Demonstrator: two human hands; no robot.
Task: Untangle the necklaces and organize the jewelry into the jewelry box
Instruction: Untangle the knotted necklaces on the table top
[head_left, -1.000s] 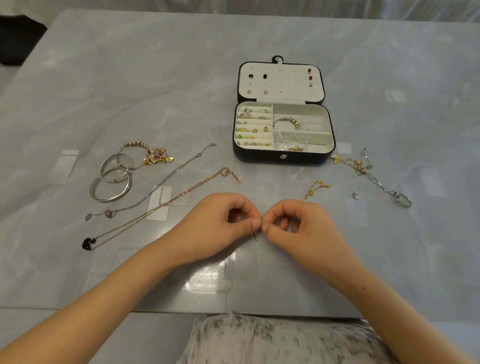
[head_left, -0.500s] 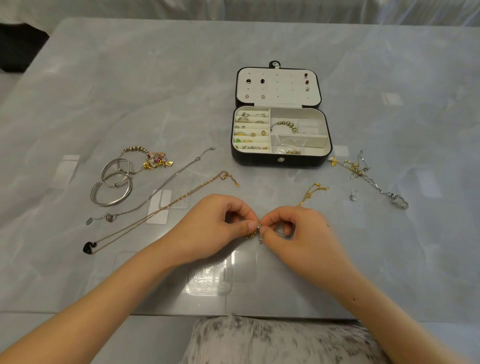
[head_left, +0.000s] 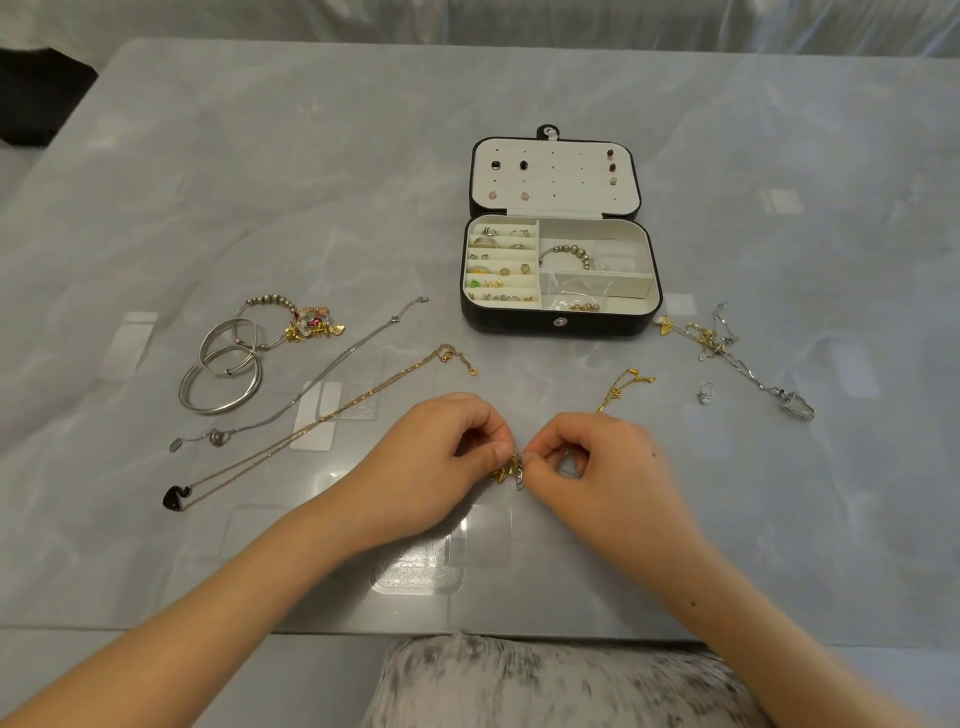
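The fingers (head_left: 500, 450) of the left hand (head_left: 431, 467) and the right hand (head_left: 605, 470) were curled and met tip to tip, pinching a small tangle of gold and silver chain (head_left: 511, 472) just above the desk (head_left: 260, 182). A gold chain end (head_left: 626, 387) lay on the desk at 1 o'clock from the right hand. The open black jewelry box (head_left: 561, 326) sat at 12 o'clock from the hands, with rings, studs and a beaded bracelet in its cream compartments. At 2 o'clock lay a knot of gold and silver necklaces (head_left: 722, 345), with a small silver piece (head_left: 705, 393) near it. At 10 o'clock lay a rose-gold necklace (head_left: 311, 427), a silver necklace (head_left: 332, 373), two silver bangles (head_left: 223, 374) and a charm bracelet (head_left: 298, 318).
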